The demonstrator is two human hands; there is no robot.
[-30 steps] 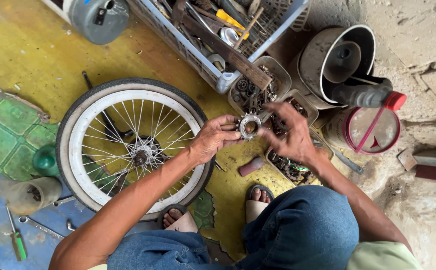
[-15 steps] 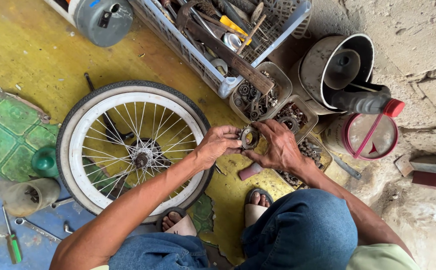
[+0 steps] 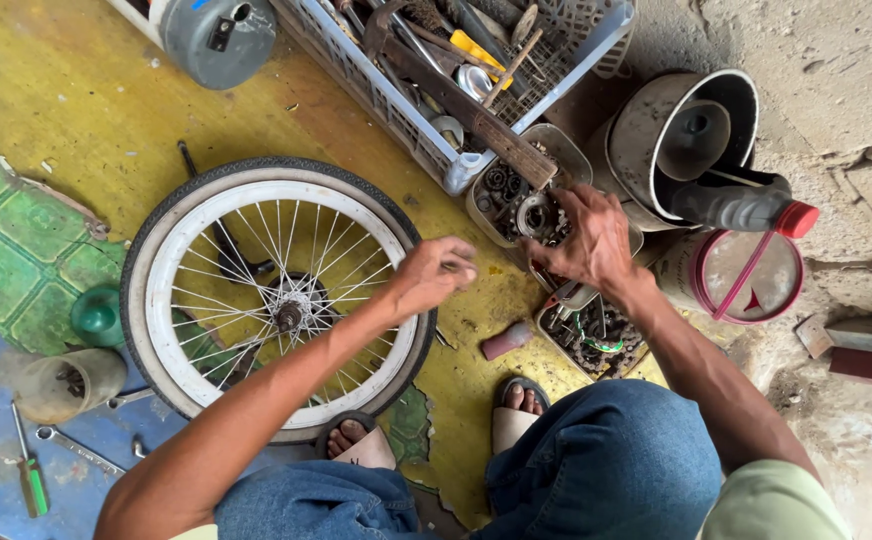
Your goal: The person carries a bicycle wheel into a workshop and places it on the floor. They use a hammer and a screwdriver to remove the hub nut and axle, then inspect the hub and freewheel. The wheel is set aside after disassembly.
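Fingers of the right hand (image 3: 588, 240) curl into a clear plastic tub of greasy metal parts (image 3: 508, 195), closing on a round silver bearing-like piece (image 3: 534, 215); left hand (image 3: 436, 272) is clenched, and what it pinches cannot be told.

One spoked bicycle wheel with a white rim and black tyre (image 3: 276, 300) lies flat on the yellow floor (image 3: 86, 120) under the left forearm; two more parts tubs sit beside the first; one white plastic crate of rusty tools (image 3: 476, 70) stands just behind; one dark bottle with a red cap (image 3: 741, 208) lies across a grey bucket (image 3: 696, 130); one green-handled screwdriver (image 3: 28, 470) and one spanner (image 3: 76, 448) lie lower left.
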